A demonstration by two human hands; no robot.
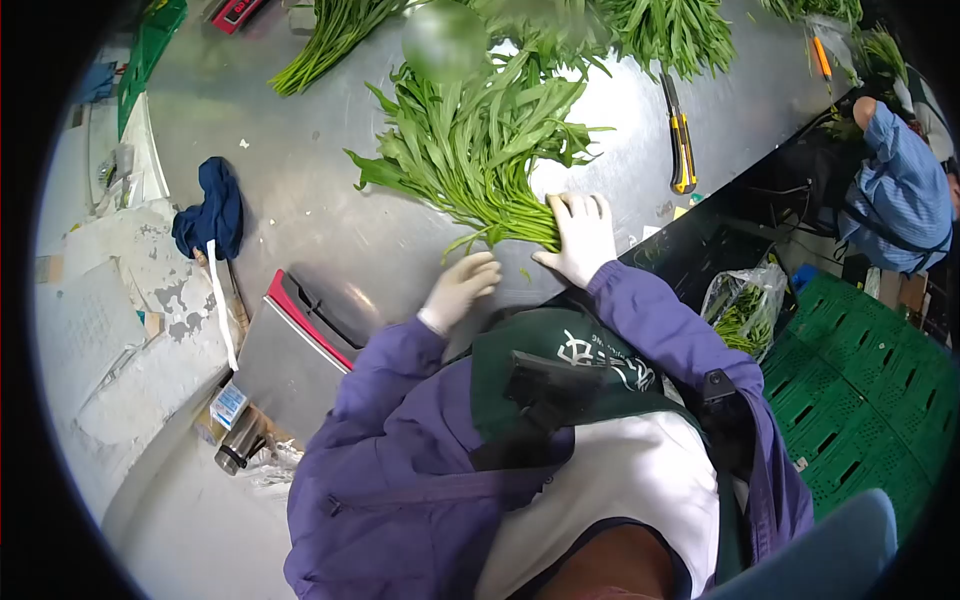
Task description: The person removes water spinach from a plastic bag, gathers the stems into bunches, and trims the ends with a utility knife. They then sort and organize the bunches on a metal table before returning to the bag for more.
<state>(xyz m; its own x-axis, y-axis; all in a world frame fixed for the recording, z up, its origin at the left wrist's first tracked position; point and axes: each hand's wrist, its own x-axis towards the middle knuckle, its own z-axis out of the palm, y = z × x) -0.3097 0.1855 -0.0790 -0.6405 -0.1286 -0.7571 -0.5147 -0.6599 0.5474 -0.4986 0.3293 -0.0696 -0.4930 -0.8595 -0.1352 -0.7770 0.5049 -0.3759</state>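
Spreading wide, my right hand (584, 238) has its thumb and fingers against the stem ends of a leafy bunch of what looks like water spinach (468, 140). I can't tell how hard it squeezes. My left hand (462, 290) is half curled and holds nothing, near the stems' left side. The bunch lies on the tabletop (300, 190), leaves pointing far and left. I think stems could slide apart, since I see no tie and only one hand touches them. Pushing too hard could bend them. The box cutter (682, 150) lies farther right; a careless reach could nick a glove.
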